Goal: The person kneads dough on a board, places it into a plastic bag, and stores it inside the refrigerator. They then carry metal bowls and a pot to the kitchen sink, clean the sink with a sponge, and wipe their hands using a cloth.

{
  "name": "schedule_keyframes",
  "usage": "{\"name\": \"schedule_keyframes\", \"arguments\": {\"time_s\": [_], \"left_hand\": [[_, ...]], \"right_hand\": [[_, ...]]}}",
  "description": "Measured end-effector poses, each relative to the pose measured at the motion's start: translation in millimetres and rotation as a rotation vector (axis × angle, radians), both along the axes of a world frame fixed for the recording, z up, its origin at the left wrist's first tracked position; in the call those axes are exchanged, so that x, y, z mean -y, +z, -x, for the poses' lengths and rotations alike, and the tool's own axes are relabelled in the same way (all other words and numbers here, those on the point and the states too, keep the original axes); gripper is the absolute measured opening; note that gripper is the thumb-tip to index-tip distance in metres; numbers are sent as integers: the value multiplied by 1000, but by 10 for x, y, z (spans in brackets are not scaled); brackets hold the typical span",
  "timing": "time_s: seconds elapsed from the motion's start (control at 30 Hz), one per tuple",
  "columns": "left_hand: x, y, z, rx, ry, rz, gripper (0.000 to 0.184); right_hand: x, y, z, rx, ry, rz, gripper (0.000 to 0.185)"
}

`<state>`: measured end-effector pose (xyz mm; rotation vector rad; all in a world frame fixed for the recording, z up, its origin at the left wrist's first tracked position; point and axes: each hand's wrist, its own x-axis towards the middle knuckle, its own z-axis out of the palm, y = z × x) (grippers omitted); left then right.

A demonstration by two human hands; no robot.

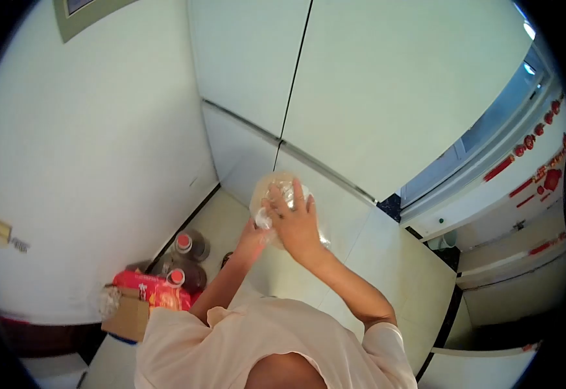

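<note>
In front of my body I hold up a round, pale bowl (264, 188) with shiny clear plastic wrap over it. My left hand (255, 237) grips the bowl from its lower left side, and its fingers are partly hidden under the bowl and the plastic. Across the top lies my right hand (292, 217), its fingers spread and pressing flat on the wrap. A bunched white bit of plastic (263, 219) sticks out between the two hands. What is inside the bowl is hidden.
A large white refrigerator (386, 78) stands ahead. At the left wall are dark bottles with red caps (183, 242), a red package (159, 290) and a cardboard box (126, 316). A doorway with red hanging ornaments (529, 142) is on the right, above a light tiled floor (361, 279).
</note>
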<state>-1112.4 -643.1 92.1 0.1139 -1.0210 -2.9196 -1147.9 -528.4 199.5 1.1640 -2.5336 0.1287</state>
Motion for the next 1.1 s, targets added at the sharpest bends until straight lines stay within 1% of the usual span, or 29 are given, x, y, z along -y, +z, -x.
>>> {"name": "schedule_keyframes", "arguments": {"time_s": [0.03, 0.13, 0.23, 0.33, 0.37, 0.43, 0.47, 0.53, 0.6, 0.63, 0.7, 0.73, 0.8, 0.83, 0.9, 0.97, 1.03, 1.07, 1.1], "left_hand": [[2, 55, 126, 38, 47, 145, 52], [213, 26, 444, 218, -47, 86, 52], [554, -257, 883, 301, -90, -141, 47], [961, -415, 1293, 176, -124, -338, 41], [1137, -471, 1394, 232, -109, -283, 39], [1512, -524, 1573, 334, -90, -170, 38], [1643, -512, 1621, 359, -81, -164, 38], [1889, -392, 1791, 395, -50, -154, 40], [2096, -488, 1937, 381, -38, -171, 38], [2172, -525, 1999, 372, -35, -181, 37], [2270, -380, 2004, 293, -71, -115, 37], [2313, -321, 2010, 248, -87, -82, 37], [2389, -433, 2073, 287, -101, -133, 38], [2430, -475, 2092, 309, -108, -158, 38], [2497, -556, 2080, 328, -119, -197, 39], [2509, -470, 2124, 335, -157, -240, 40], [2534, -199, 2027, 343, -219, -281, 41], [2528, -172, 2045, 320, -216, -249, 41], [2538, -183, 2051, 295, -204, -217, 41]], "right_hand": [[91, -30, 106, -11, -43, -2, 50], [355, -111, 467, -32, -120, -51, 47], [675, -128, 800, 72, -119, -150, 45], [995, -51, 1026, 104, -35, -98, 42], [1062, 29, 1103, 151, 4, -9, 38], [1031, -6, 1340, 393, 7, 556, 33], [943, -47, 1409, 498, 10, 841, 30], [706, -530, 1663, 621, -355, 1304, 30], [562, -1003, 1917, 915, -568, 1788, 32], [538, -1291, 2063, 955, -579, 1925, 34], [467, -1780, 2332, 1029, -584, 2194, 39], [460, -1881, 2442, 1051, -502, 2350, 42], [486, -1990, 2631, 1094, -300, 2652, 50], [567, -1864, 2689, 1060, -448, 2728, 65], [625, -1915, 2786, 988, -365, 2737, 69], [655, -1940, 2882, 944, -236, 2792, 74], [710, -1978, 2833, 874, -256, 2758, 74], [716, -1961, 2857, 847, -251, 2731, 73], [742, -1917, 2807, 829, -267, 2761, 70]]}}
